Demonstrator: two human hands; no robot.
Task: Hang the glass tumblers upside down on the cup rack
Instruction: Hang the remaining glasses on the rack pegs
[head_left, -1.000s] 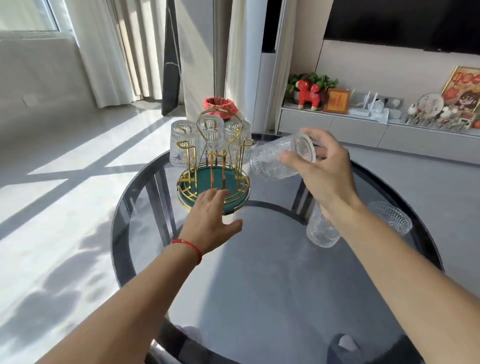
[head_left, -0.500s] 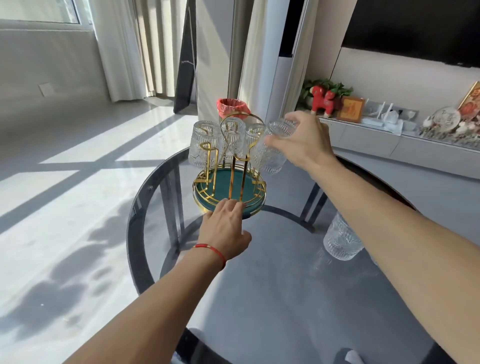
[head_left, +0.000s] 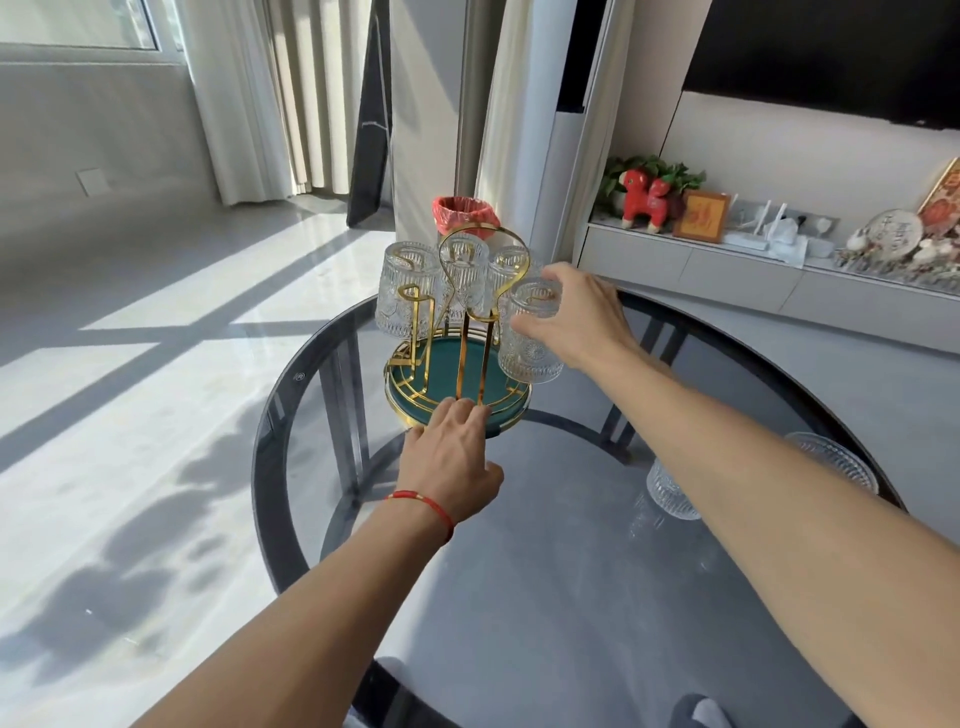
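The cup rack (head_left: 415, 387) has gold wire pegs and a green round base, and stands at the far side of the round glass table (head_left: 545, 597). Three ribbed glass tumblers hang upside down on it: one at the left (head_left: 402, 296), one in the middle (head_left: 465, 280), one behind (head_left: 506, 265). My right hand (head_left: 579, 317) grips a fourth tumbler (head_left: 532, 338), upside down over the rack's right peg. My left hand (head_left: 449, 457) rests its fingertips on the base's near rim. Two more tumblers, one (head_left: 670, 491) partly hidden by my right forearm and another (head_left: 834, 462), stand on the table at the right.
A red-lined bin (head_left: 462, 215) stands on the floor behind the rack. A low cabinet (head_left: 727, 270) with ornaments runs along the right wall. The table's dark rim (head_left: 265, 441) curves at the left, with sunlit floor beyond it.
My right hand turned the tumbler from lying sideways to upside down and lowered it onto the rack's right peg. My left hand moved forward until its fingertips touched the rack's base.
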